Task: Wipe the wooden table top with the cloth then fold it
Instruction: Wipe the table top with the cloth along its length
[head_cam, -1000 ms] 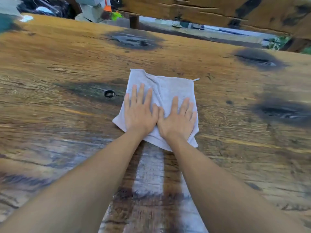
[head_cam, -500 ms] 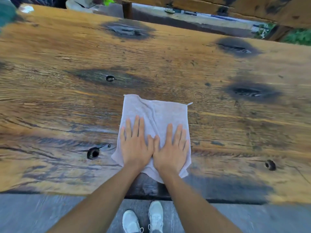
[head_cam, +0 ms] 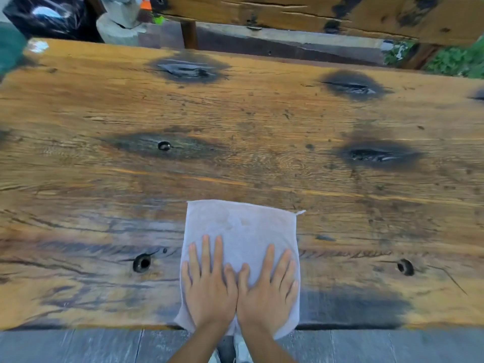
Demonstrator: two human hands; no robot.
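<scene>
Left hand (head_cam: 208, 289) and right hand (head_cam: 267, 292) pressing flat, fingers spread, on cloth (head_cam: 242, 231) at table (head_cam: 262, 121) near edge; probably worth keeping pressure even, overlapping strokes.

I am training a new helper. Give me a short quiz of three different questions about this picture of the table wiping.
1. True or false: both hands lie flat on the cloth.
2. Where does the cloth's near edge lie? A) in the middle of the table B) over the table's near edge C) at the far edge
3. Fill in: the left hand and the right hand touch at the ____.

Key: 1 true; 2 B; 3 thumbs
</scene>
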